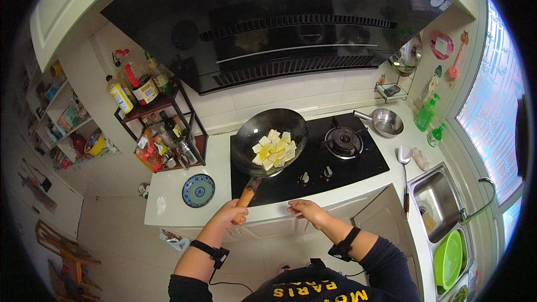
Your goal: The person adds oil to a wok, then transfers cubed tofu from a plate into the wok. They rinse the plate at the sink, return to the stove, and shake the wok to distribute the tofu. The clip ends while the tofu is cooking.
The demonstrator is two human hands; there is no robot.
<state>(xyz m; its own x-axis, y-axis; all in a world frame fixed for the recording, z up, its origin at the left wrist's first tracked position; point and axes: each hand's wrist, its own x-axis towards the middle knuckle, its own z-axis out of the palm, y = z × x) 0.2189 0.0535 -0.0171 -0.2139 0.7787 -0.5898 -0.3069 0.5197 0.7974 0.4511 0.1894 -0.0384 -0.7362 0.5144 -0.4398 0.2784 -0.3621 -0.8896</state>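
Note:
A dark wok (244, 162) stands over the left burner of the black gas hob (289, 188). Pale tofu-like pieces (275, 149), some tinged yellow, lie in a pile inside it. My left hand (233, 214) grips the wok's wooden handle (246, 201). Near the counter's front edge, to the right of that handle, my right hand (308, 212) holds nothing, its fingers loosely bent and apart. A blue-and-white patterned plate (198, 191) rests on the counter left of the hob. The hob's two knobs lie beyond my right hand.
A wok spatula (405, 176) lies on the right counter beside the steel sink (436, 205). Behind it stand a steel saucepan (388, 122) and a green pump bottle (426, 114). A rack (161, 109) with bottles stands at the left. A range hood (293, 46) overhangs the hob.

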